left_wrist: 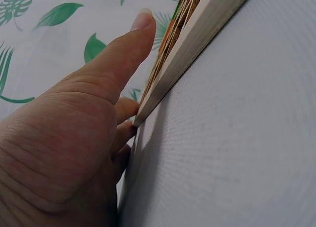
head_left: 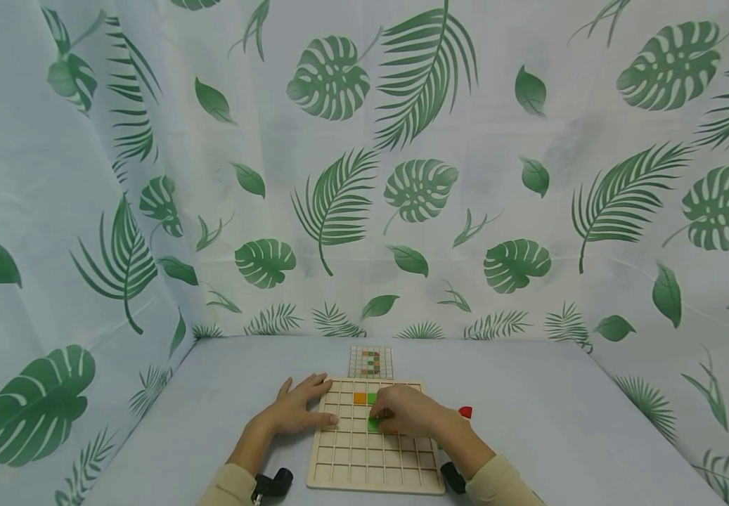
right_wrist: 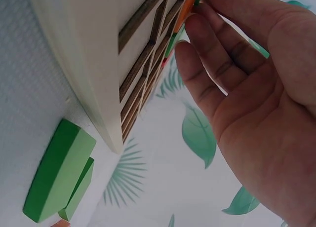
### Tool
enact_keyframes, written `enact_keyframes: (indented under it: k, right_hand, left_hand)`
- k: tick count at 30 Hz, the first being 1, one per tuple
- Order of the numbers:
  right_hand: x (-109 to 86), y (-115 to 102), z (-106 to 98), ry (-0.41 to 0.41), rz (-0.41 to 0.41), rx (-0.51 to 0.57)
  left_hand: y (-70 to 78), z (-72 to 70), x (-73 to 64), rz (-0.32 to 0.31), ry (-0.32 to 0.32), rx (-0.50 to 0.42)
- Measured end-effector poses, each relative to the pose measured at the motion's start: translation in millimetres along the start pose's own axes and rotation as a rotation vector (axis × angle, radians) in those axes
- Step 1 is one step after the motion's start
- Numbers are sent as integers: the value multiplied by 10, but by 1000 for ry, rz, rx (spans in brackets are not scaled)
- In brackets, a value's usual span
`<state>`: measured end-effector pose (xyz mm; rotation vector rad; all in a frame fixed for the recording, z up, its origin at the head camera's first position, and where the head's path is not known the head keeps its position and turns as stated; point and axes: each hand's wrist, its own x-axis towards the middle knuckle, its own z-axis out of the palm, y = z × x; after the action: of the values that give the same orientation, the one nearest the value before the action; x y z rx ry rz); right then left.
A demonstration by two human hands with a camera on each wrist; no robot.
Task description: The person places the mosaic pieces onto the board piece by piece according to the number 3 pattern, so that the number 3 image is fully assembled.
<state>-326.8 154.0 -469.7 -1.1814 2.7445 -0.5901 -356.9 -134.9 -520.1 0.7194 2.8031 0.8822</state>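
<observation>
A wooden grid board lies on the table. My left hand rests along its left side with the fingers extended, the thumb over the edge; in the left wrist view the fingertips meet the board's rim. Over the middle cells, my right hand pinches a green block between thumb and fingers. In the board's upper rows sit an orange block and, beside it, a green one. The right hand hides part of the grid and other coloured pieces there.
Behind the board lies a small card printed with a coloured grid pattern. Right of the board are loose pieces, among them a red block and a green block. Leaf-printed curtains stand around the table.
</observation>
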Motion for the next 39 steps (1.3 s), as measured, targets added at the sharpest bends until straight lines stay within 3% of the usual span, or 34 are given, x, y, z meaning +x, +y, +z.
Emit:
enact_keyframes:
  k: [16,26,39]
  right_hand:
    - [12,6,13,-27,10,-39]
    - [-12,46,-42,10,70,37]
    - [-159,187,-254,78,39,121]
  left_hand:
    - [-7,-4,-3,6,4,8]
    - [3,-14,-5,7,2,-1]
    - [7,-5,-4,2,-5,-12]
